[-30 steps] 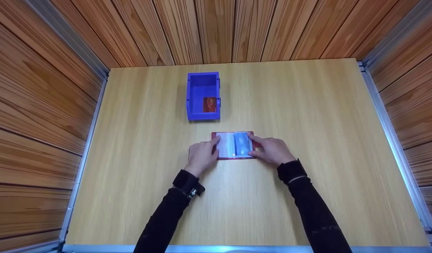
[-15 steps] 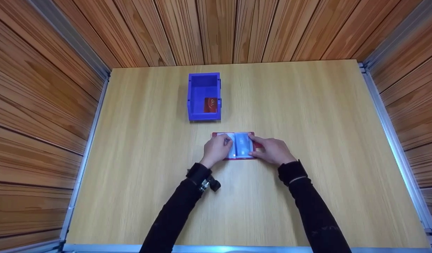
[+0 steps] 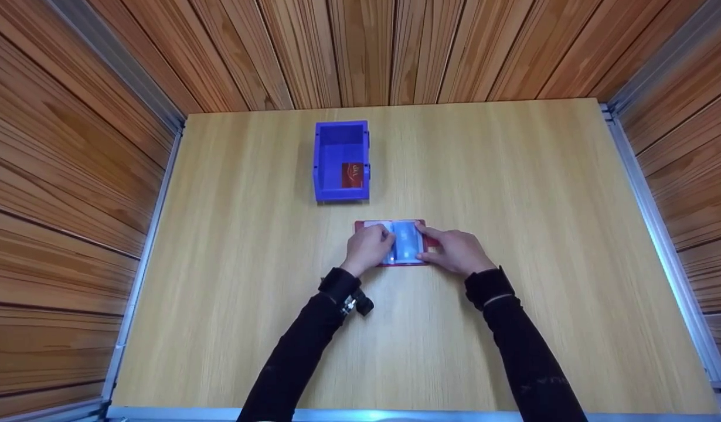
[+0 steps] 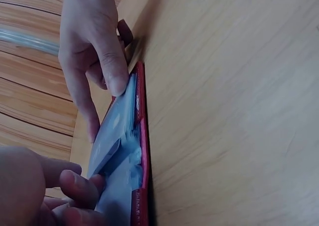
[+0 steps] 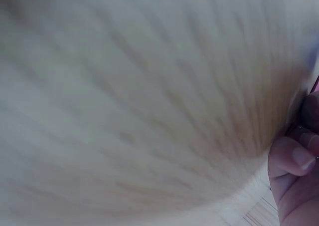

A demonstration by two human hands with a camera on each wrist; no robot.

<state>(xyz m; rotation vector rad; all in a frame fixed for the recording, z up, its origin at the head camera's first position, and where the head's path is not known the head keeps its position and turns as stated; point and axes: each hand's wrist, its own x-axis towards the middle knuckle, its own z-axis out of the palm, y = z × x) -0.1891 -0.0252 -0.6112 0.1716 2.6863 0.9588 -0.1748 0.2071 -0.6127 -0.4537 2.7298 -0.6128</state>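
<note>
A red-covered card holder (image 3: pixel 407 243) with clear plastic sleeves lies spread flat on the table. My left hand (image 3: pixel 367 246) is over its left side, with curled fingers pinching at a sleeve near the fold. In the left wrist view, the left fingertips (image 4: pixel 82 188) meet a slightly raised sleeve edge; what lies between them is partly hidden. My right hand (image 3: pixel 454 251) holds the right side, its thumb and index finger spread along the page edge. The right wrist view catches only part of the right hand (image 5: pixel 296 171) at its edge.
Behind the card holder stands a blue plastic bin (image 3: pixel 342 195) with a dark red card (image 3: pixel 352 175) inside. The wooden tabletop (image 3: pixel 513 176) is bordered by metal rails and wood-plank walls (image 3: pixel 360 53).
My left hand has moved right from the card holder's left edge towards the fold, and its fingers have curled in. The right hand has stayed in place.
</note>
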